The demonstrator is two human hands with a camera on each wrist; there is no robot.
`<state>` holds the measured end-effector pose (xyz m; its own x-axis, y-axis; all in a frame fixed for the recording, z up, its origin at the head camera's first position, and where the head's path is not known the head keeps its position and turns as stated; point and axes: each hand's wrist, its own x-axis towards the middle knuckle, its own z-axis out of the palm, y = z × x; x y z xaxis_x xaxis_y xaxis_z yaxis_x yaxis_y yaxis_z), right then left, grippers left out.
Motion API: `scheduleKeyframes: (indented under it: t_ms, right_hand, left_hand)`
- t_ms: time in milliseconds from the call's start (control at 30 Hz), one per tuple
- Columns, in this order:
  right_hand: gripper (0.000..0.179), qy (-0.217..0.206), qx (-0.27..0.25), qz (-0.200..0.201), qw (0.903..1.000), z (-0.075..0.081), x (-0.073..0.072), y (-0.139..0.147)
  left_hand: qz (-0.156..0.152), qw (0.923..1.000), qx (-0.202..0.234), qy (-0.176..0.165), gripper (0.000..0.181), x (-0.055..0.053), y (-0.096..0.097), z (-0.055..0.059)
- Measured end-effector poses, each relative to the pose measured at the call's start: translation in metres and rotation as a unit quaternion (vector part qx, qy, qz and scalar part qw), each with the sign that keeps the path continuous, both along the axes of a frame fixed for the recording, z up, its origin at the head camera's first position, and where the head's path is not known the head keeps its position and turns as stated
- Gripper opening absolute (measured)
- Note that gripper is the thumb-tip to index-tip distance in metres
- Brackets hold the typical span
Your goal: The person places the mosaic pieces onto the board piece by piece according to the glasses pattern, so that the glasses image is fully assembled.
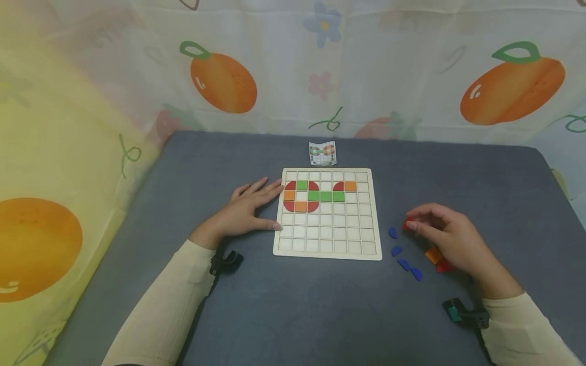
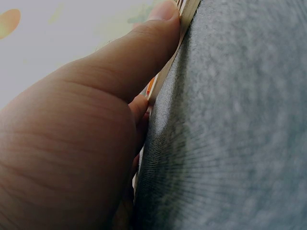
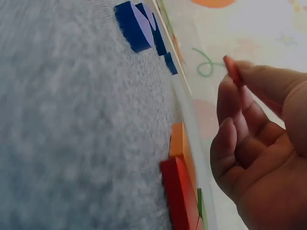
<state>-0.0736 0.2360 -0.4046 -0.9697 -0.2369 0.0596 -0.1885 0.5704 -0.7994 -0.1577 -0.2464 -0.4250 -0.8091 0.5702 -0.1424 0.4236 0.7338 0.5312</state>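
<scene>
A pale grid board (image 1: 326,221) lies flat on the grey table, with red, green and orange tiles set in its upper rows. My left hand (image 1: 244,209) rests at the board's left edge, fingers spread, the thumb touching the rim. Between thumb and fingertips my right hand (image 1: 450,236) pinches a small red tile (image 3: 233,71), held above the table to the right of the board. Below that hand lie an orange tile (image 1: 433,255) and another red tile (image 1: 444,266), partly covered by it in the head view.
Several blue half-round tiles (image 1: 403,265) lie between the board and my right hand. Behind the board stands a small printed card (image 1: 322,153) with a coloured grid pattern. A fruit-patterned cloth (image 1: 284,66) hangs along the table's far edge.
</scene>
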Motion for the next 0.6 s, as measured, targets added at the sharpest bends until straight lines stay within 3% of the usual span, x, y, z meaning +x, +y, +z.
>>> scheduleKeyframes:
  t_ms: [600]
  right_hand:
    - [0.021, -0.023, -0.028, 0.008, 0.9993, 0.02, -0.03, -0.034]
  left_hand:
    - [-0.002, 1.0, 0.002, 0.002, 0.105, -0.001, 0.0, 0.0]
